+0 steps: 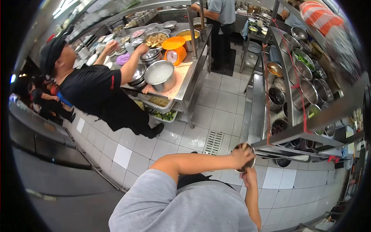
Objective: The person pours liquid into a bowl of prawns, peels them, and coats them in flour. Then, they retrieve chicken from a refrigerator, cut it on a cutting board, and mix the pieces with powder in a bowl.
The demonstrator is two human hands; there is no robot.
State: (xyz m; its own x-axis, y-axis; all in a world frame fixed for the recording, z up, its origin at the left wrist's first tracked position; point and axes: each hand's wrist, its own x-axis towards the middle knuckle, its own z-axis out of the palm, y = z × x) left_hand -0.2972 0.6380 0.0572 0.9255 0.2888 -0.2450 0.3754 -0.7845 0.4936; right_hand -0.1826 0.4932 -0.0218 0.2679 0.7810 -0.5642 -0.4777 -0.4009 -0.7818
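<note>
Just ahead of my body, to the right, I have a small dark round metal bowl [250, 164] in front of the shelf end. My right hand [248, 176] is closed on its near rim from below. Reaching across from the left, my left hand [242, 156] lies over the bowl's opening with fingers bent inward. What those fingers hold, if anything, is hidden. Something light brown shows at the bowl's far edge, too small to name.
To my right a metal rack [270, 133] carries several pots and bowls of food. On the left a person in black [92, 87] works at a steel table with an orange scale [174, 54] and a large pot [160, 77]. A floor drain grate [213, 142] lies ahead.
</note>
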